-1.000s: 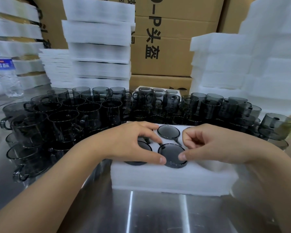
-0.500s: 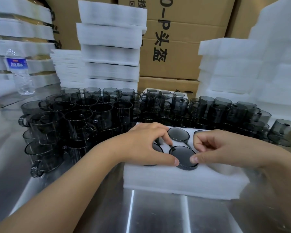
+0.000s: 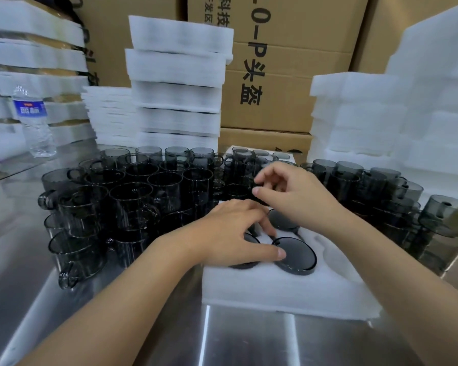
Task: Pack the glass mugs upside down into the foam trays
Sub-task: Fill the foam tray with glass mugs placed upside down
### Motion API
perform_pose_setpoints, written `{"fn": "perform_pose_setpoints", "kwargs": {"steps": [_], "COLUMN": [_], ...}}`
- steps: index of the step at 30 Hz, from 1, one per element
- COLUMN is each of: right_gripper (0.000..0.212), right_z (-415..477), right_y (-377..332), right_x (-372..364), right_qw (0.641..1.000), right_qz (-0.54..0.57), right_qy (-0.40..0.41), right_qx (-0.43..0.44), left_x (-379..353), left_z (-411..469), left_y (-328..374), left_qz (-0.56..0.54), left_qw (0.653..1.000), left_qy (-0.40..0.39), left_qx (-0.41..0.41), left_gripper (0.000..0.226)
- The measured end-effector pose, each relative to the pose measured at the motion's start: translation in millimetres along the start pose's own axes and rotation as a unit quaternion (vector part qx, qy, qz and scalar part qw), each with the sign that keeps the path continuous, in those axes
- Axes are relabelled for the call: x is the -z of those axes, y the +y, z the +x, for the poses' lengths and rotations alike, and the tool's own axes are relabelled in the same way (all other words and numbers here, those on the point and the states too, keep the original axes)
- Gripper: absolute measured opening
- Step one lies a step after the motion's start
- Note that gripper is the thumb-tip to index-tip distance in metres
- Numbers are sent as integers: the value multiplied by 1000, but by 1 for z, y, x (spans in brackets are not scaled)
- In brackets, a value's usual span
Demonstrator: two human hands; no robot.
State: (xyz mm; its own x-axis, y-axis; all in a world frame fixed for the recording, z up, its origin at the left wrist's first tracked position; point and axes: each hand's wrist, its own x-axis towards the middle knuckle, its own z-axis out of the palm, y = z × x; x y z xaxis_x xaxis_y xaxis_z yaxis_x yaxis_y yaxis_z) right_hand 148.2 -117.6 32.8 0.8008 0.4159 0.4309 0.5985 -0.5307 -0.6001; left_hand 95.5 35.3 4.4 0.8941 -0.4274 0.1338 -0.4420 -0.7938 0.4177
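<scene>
A white foam tray (image 3: 275, 291) lies on the steel table in front of me. Three smoky glass mugs sit upside down in its pockets, their round bases up; the nearest one (image 3: 298, 256) is in the front middle pocket. My left hand (image 3: 236, 236) rests flat on the tray, its thumb touching that mug's base and its fingers spread over the left mugs. My right hand (image 3: 288, 192) hovers above the tray's far edge, fingers loosely curled and apart, holding nothing. An empty pocket (image 3: 336, 249) shows at the tray's right.
Many upright smoky mugs (image 3: 132, 199) crowd the table left and behind the tray, more (image 3: 376, 186) at right. Foam tray stacks (image 3: 175, 83) stand behind, with others at the right (image 3: 381, 114). Cardboard boxes (image 3: 275, 75) form the back wall. A water bottle (image 3: 35, 122) stands far left.
My right hand has lifted off the front mug's base and moved back toward the upright mugs. The left hand stays on the tray. The camera view has shifted left.
</scene>
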Motion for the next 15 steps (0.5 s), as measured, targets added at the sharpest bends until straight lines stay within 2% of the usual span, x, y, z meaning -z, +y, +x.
{"fn": "perform_pose_setpoints", "kwargs": {"steps": [4, 7, 11, 15], "right_gripper": [21, 30, 34, 22], "right_z": [30, 45, 56, 59], "right_y": [-14, -26, -36, -36], "right_x": [-20, -35, -50, -58], "right_qw": [997, 991, 980, 977], "right_qz": [-68, -95, -131, -167], "right_qy": [-9, -64, -136, -121], "right_qx": [34, 66, 63, 59], "left_x": [0, -1, -1, -1], "left_z": [1, 2, 3, 2], "left_y": [-5, -7, -6, -4], "left_qz": [-34, -61, -92, -92], "left_qw": [999, 997, 995, 995], "left_qy": [25, 36, 34, 41], "left_qx": [-16, -15, 3, 5], "left_gripper": [26, 18, 24, 28]}}
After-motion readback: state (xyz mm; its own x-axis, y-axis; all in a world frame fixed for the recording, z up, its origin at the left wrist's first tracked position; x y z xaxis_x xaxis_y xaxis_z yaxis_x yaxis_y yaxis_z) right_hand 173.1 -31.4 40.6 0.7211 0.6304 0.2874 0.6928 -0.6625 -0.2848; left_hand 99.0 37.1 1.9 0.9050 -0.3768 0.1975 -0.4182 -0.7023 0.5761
